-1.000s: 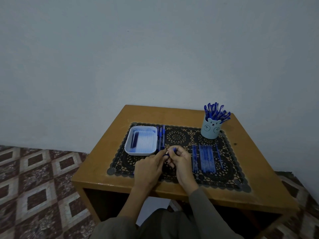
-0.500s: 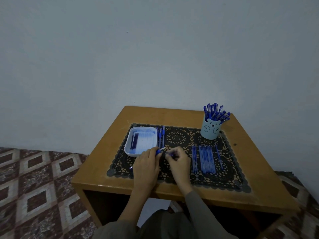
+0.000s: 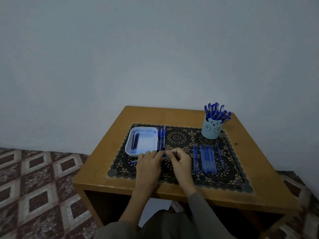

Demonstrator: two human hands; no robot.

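Pen (image 3: pixel 165 155) lower, flatter than second ago, toward worktop (image 3: pixel 103 169) front edge. My left hand (image 3: pixel 149 163) fingers clamp pen; right hand (image 3: pixel 181 161) fingers pinch its tip. Probably unscrewing it.

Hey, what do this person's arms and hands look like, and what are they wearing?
The left hand and the right hand are bare: no gloves, and no ring or watch shows. The right arm wears a long grey-olive sleeve that ends just short of the wrist. The left forearm is bare up to near the elbow, where similar dull cloth begins.
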